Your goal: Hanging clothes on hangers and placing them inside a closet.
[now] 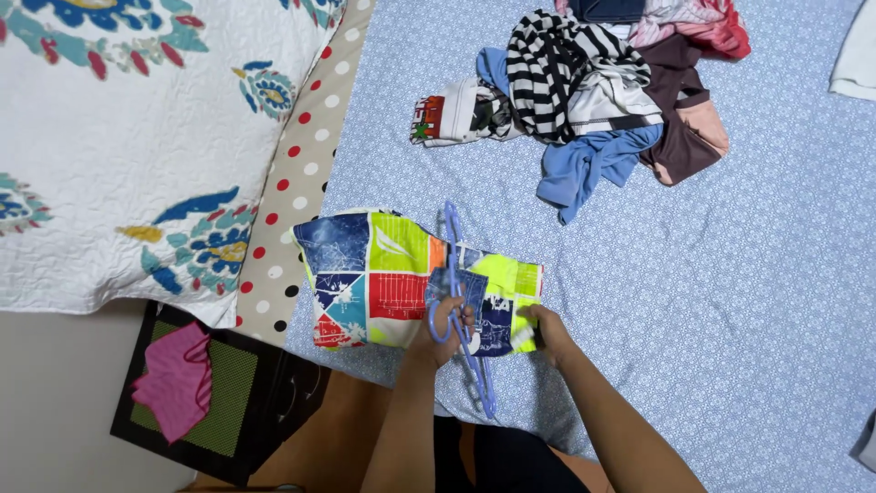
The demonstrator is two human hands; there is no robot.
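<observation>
1. Two things are in hand on the bed [730, 301]: a blue plastic hanger [453, 274] and a patchwork-print garment [383, 278], lying flat near the bed's edge.
2. Left hand [449, 321] is closed around the hanger, over the cloth.
3. Right hand [540, 327] pinches the garment's right edge.
4. Cloth looks light, soft and floppy; a hem or waistband seems the best hold.
5. Hanger looks thin, stiff and light; its shaft gives the surest grip.

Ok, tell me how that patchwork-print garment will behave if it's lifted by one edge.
The colourful garment lies flat with soft folds, so it probably droops limply. It looks thin, likely light. The blue hanger resting across it may slide off.
</observation>
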